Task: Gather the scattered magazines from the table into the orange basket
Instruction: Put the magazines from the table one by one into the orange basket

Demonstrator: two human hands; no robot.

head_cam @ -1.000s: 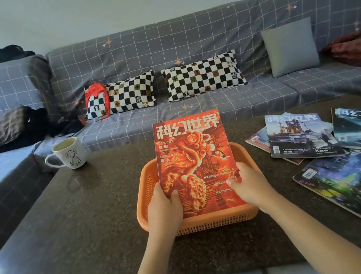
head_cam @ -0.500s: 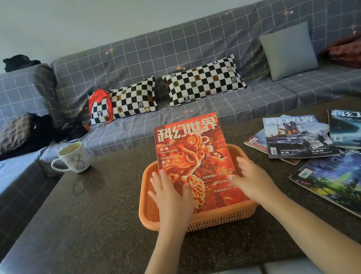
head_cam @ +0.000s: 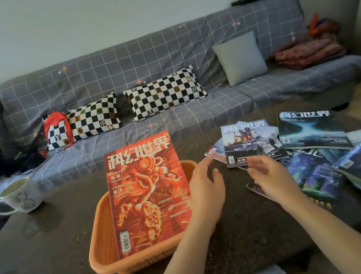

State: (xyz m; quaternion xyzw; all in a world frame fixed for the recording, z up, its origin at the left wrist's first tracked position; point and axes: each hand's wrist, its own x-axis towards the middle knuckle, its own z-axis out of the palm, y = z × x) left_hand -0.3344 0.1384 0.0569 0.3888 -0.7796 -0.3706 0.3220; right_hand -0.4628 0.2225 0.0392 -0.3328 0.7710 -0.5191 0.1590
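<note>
Both hands have left the red magazine [head_cam: 149,198], now lying in the orange basket [head_cam: 102,245] | left hand [head_cam: 205,195] and right hand [head_cam: 269,176] empty, fingers loosely spread, reaching right | next: blue magazine [head_cam: 249,142] on table [head_cam: 41,270]; several remain.

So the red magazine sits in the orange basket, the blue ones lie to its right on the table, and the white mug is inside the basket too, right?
Not quite. The head view shows the white mug standing on the table, left of the orange basket, not inside it. The red magazine and the blue magazines are as you say.
</note>
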